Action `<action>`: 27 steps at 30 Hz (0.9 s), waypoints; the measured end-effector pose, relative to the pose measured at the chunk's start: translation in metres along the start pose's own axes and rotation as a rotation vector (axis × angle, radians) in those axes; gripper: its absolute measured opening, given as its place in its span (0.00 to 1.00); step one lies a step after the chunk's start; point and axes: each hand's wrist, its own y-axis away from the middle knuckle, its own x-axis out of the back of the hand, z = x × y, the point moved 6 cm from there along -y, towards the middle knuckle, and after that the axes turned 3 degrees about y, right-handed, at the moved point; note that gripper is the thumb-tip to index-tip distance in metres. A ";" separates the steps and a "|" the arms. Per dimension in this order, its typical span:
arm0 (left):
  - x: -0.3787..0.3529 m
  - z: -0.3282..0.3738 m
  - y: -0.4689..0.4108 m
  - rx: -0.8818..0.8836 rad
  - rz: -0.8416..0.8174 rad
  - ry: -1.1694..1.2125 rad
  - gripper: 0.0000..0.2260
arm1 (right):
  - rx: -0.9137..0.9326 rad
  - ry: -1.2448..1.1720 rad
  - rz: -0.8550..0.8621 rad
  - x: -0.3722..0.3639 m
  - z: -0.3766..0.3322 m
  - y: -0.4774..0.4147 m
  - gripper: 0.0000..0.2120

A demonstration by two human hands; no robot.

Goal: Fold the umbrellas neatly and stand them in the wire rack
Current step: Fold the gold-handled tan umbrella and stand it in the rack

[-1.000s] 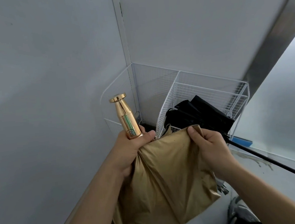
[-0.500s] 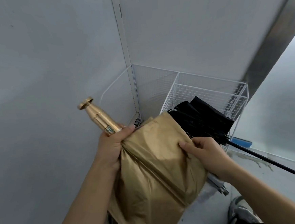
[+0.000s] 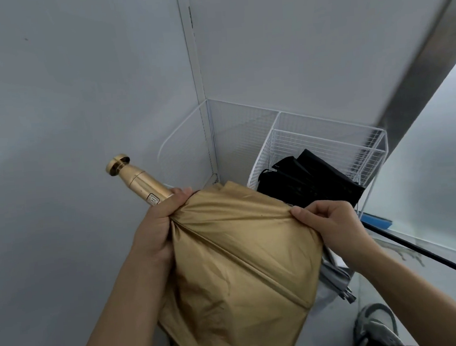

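Note:
A gold umbrella hangs in front of me, its loose canopy spread between my hands. My left hand grips the base of its shiny gold handle, which tilts up and to the left. My right hand pinches the canopy's upper right edge. Behind it, a white wire rack stands in the wall corner. A black folded umbrella leans in the rack's right compartment.
Grey walls close in on the left and behind the rack. A thin black rod runs diagonally at the right over a pale floor. A blue object lies beside the rack. A grey umbrella and a shoe are at lower right.
The gold handle has tilted from upright to the left. My right hand has moved right along the canopy edge, spreading the fabric wider.

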 end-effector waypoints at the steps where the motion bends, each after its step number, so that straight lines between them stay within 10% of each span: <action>1: 0.000 -0.002 0.000 0.004 0.015 0.000 0.07 | 0.029 0.071 0.066 0.003 -0.001 0.000 0.15; 6: 0.010 -0.006 -0.004 -0.020 0.216 -0.072 0.09 | 0.324 0.356 0.254 -0.008 -0.017 0.019 0.06; 12: 0.000 -0.026 -0.003 0.018 0.201 -0.126 0.09 | 0.209 0.670 -0.409 -0.073 -0.004 0.049 0.46; 18: -0.017 -0.026 0.002 0.053 -0.015 -0.195 0.15 | -0.100 0.149 -0.563 -0.066 -0.002 0.042 0.17; 27: -0.016 -0.036 0.003 0.187 -0.049 -0.222 0.25 | -0.437 -0.160 -0.854 -0.071 0.010 0.058 0.26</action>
